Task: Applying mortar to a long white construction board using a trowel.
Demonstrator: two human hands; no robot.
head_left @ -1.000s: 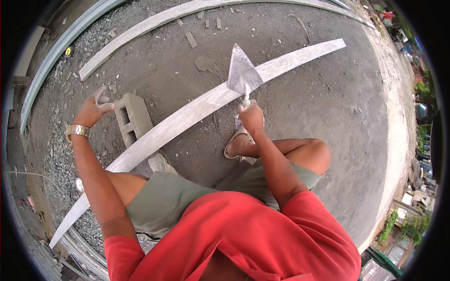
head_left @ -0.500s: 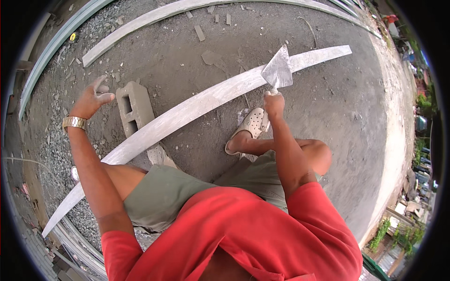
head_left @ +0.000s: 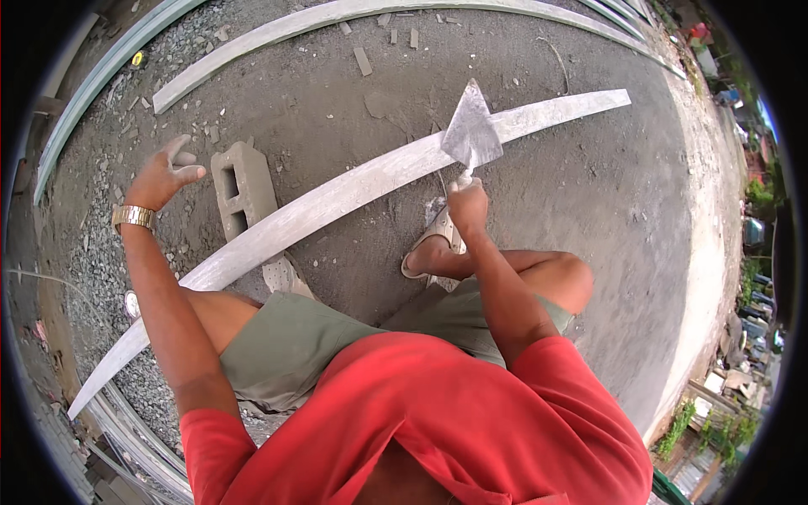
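My right hand [head_left: 468, 206] is closed around the handle of a pointed masonry trowel [head_left: 472, 128]. The trowel's grey, whitish-smeared blade lies over a long pale bar [head_left: 353, 187], and whether it touches the bar I cannot tell. That bar runs across the ground from lower left to upper right, whitened along its face. My left hand [head_left: 164, 175] is raised at the left with fingers apart and nothing in it, its fingertips dusted white. Just right of it, a grey hollow concrete block [head_left: 246, 189] sits on the ground, its near end meeting the bar.
Another long pale bar [head_left: 337, 14] curves along the far side, with flat chips [head_left: 363, 61] scattered near it. A greenish metal length [head_left: 93, 88] lies at the far left beside gravel and a small yellow round object [head_left: 137, 59]. My clog-shod feet [head_left: 437, 244] are close to the bar.
My right hand and the trowel have shifted left along the bar, and the blade has turned slightly. My left hand stays nearly where it was.
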